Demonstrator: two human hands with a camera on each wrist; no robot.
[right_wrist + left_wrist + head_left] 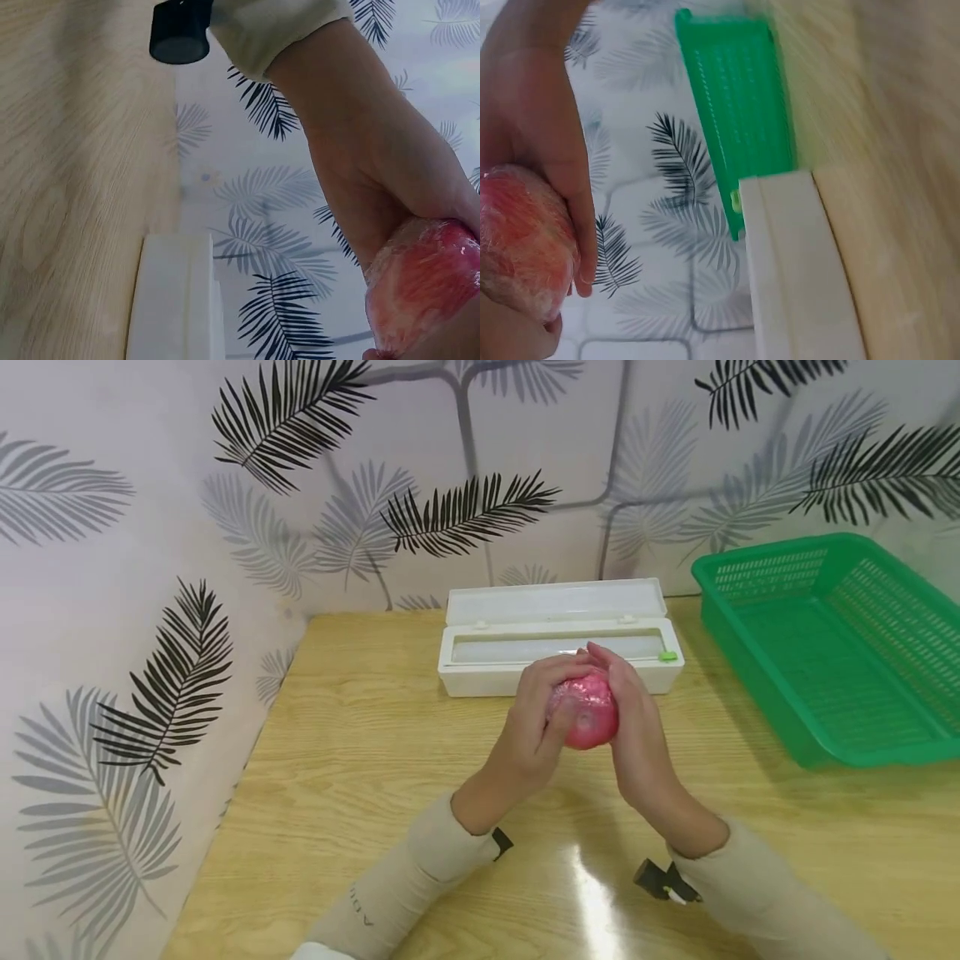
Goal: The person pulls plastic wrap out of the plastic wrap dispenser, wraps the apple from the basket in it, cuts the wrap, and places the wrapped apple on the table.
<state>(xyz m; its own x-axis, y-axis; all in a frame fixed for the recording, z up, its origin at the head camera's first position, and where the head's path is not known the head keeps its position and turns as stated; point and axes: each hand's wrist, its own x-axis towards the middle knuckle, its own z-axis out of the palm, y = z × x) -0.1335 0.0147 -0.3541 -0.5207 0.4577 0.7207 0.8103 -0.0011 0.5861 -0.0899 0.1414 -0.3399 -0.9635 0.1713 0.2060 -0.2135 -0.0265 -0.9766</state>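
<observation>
A round pink-red thing [587,714] wrapped in clear film is held between both hands above the table, in front of a white box. My left hand [531,718] grips its left side, the thumb lying across the front. From the other side my right hand [637,735] cups it, fingers reaching over the top. Glossy, creased film shows on the wrapped thing [526,240] in the left wrist view, and again on the wrapped thing [420,289] in the right wrist view. Its underside is partly covered by the hands.
The long white dispenser box [480,683] stands open near the wall, with a roll of film [510,648] inside and a green slider [667,656] at its right end. A green slotted basket [795,714] sits to the right. Leaf-patterned covering [337,552] lines the wall behind the wooden table [360,735].
</observation>
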